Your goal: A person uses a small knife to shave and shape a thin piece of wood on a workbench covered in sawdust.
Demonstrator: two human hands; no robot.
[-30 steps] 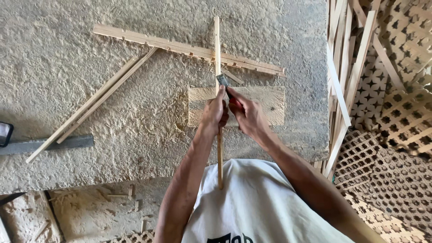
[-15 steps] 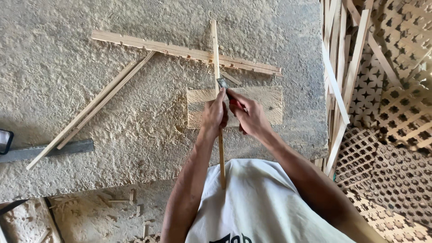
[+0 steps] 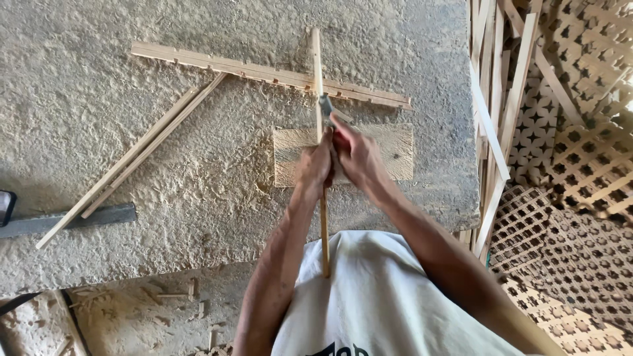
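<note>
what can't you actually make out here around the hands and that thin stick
- Tool in the right hand: head view shows only a grey metal tip; the fingers hide the handle.
- Thin wooden strip: the left hand covers its middle, so the grip is unclear.
- Wooden block: centre hidden behind both hands.
- Dark object: cut off by the left edge.

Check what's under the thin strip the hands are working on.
A flat wooden block lies under the thin strip, on the sawdust-covered table. The left hand and right hand cover where they meet.
</note>
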